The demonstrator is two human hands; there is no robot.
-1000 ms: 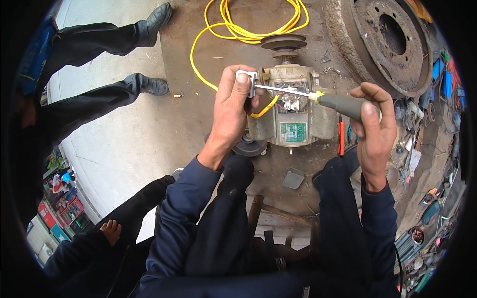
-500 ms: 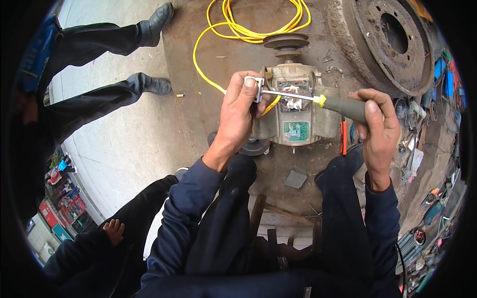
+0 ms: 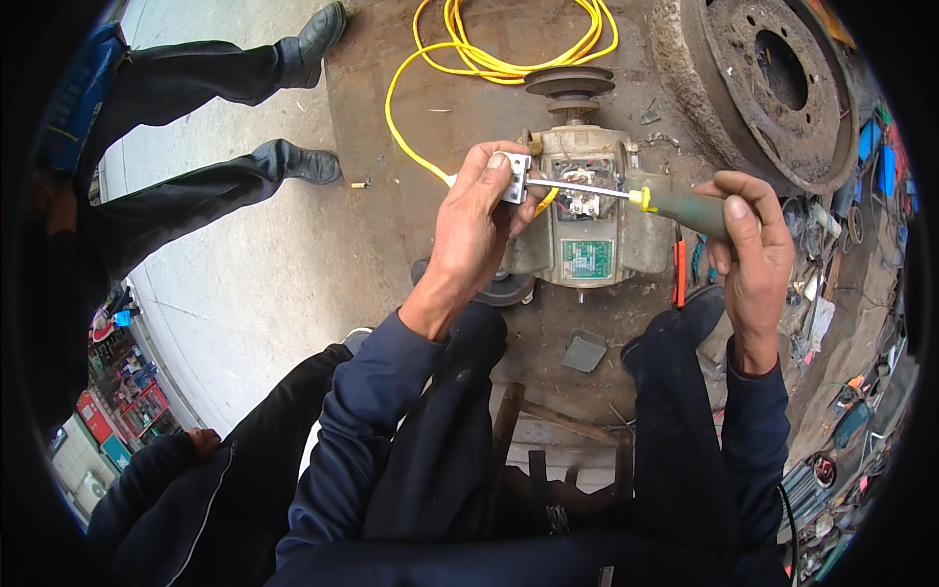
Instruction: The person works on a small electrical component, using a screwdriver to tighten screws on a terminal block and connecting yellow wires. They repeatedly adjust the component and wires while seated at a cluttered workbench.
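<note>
The left hand (image 3: 471, 220) pinches the white block (image 3: 515, 178), probably to keep it steady against the screwdriver (image 3: 683, 210), which the right hand (image 3: 753, 240) pinches at its rear end.

Seeing a white block (image 3: 518, 179) with dark square holes, held up off the ground — plus a green-handled, yellow-collared screwdriver (image 3: 675, 207), pointing left, with its tip at the block's right edge.

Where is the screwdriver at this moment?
In the head view, right of centre, the screwdriver is in the right hand, its shaft crossing above the motor and its tip at the white block in the left hand.
</note>
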